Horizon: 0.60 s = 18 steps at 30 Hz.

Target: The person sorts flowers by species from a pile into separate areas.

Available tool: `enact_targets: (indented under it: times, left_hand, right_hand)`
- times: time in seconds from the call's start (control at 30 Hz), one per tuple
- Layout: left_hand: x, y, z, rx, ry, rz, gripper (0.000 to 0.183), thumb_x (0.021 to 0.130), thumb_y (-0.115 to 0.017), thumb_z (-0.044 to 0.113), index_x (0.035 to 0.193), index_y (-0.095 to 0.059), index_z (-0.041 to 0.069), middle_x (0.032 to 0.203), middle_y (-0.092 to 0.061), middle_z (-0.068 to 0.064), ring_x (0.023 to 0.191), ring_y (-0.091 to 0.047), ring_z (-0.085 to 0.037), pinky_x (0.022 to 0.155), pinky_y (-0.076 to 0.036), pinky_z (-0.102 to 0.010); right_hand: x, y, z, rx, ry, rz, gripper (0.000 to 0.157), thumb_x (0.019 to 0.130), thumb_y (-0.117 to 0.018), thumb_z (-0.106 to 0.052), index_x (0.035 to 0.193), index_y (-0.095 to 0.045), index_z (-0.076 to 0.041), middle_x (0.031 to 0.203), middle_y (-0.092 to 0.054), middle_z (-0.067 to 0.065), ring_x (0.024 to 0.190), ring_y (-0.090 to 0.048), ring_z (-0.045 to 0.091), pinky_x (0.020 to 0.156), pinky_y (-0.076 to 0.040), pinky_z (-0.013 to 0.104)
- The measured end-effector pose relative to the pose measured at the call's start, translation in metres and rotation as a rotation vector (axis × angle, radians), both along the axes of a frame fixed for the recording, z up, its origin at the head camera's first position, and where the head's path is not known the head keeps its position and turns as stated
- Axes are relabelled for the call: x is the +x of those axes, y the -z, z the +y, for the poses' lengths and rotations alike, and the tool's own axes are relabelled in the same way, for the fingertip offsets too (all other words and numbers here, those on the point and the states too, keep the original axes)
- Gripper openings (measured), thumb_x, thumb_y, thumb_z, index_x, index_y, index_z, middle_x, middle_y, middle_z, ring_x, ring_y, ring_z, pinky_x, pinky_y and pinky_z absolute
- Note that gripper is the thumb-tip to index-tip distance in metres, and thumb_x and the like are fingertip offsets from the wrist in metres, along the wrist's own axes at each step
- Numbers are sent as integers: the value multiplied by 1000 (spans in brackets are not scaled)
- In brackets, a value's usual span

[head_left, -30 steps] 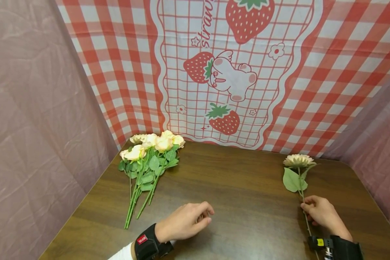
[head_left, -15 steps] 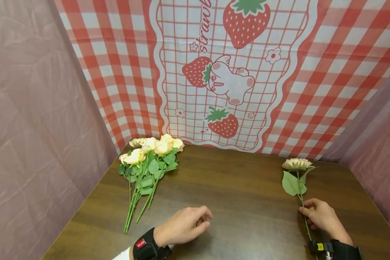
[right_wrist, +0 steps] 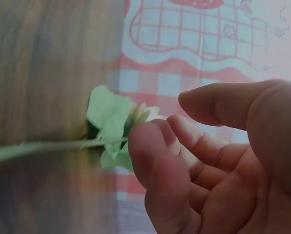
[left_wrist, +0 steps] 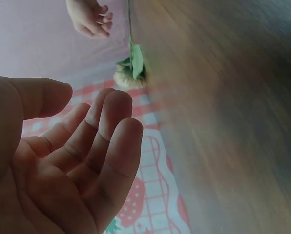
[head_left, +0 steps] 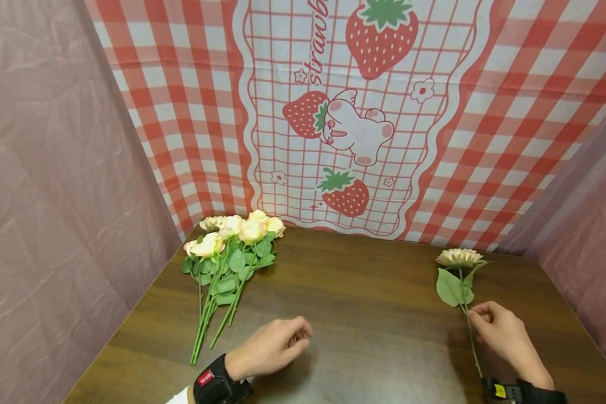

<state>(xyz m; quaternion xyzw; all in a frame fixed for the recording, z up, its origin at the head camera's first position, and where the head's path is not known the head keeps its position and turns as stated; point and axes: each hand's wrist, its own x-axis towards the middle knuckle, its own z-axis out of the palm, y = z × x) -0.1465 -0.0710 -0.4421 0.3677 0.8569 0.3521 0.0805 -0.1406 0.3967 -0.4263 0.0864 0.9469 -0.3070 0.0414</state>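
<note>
On the right of the table in the head view lies a single cream flower point(head_left: 459, 259) with a green leaf and a long thin stem. My right hand point(head_left: 505, 339) is just beside that stem, fingers loosely bent and holding nothing. In the right wrist view a gap shows between the thumb point(right_wrist: 218, 103) and the fingers, and the stem point(right_wrist: 52, 146) lies outside it. My left hand point(head_left: 270, 348) hovers over the front middle of the table, its fingers relaxed and nothing in them. Its palm point(left_wrist: 52, 190) shows bare in the left wrist view.
A bunch of cream roses point(head_left: 252, 229) with green leaves and stems lies at the table's left. Behind the brown wooden table point(head_left: 353, 292) hangs a red checked strawberry cloth point(head_left: 353, 134). Pink curtains point(head_left: 55, 196) close off both sides.
My right hand has let go of the flower stem and lifted slightly off it; the flower stays lying in place. My left hand has drifted a little to the left.
</note>
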Motion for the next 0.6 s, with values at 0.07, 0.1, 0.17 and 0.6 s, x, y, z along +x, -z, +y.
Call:
enact_targets:
  times: [0.07,0.1,0.17,0.6]
  left_hand:
    - [-2,1,-4,-8,-29,9,10,99,-60,14,107,-64,12,92,-69,7,80,-60,3,68,-49,-18]
    - [-3,2,-7,-14,-46,15,10,98,-60,14,107,-64,12,92,-69,7,79,-60,3,68,-49,-19]
    - [-5,3,-11,-26,-87,38,9,97,-61,14,105,-65,12,91,-70,6,79,-61,2,67,-50,-20]
    - [-21,7,-46,-180,-426,181,5,92,-64,14,96,-62,14,72,-61,7,61,-54,-5,50,-43,-25]
  right_hand:
    - [1,-3,-6,4,-4,23,41,104,-49,-30,116,-57,8,82,-65,6,62,-61,17,54,-48,33]
    - [2,-3,-9,8,-6,30,41,104,-49,-31,116,-58,7,81,-65,6,62,-60,16,53,-46,32]
    - [4,-5,-14,13,-9,48,41,104,-49,-32,117,-58,6,79,-64,6,61,-59,16,53,-45,31]
    - [2,-4,-54,-38,-96,77,34,105,-51,-28,116,-60,3,78,-61,6,59,-59,19,55,-43,29]
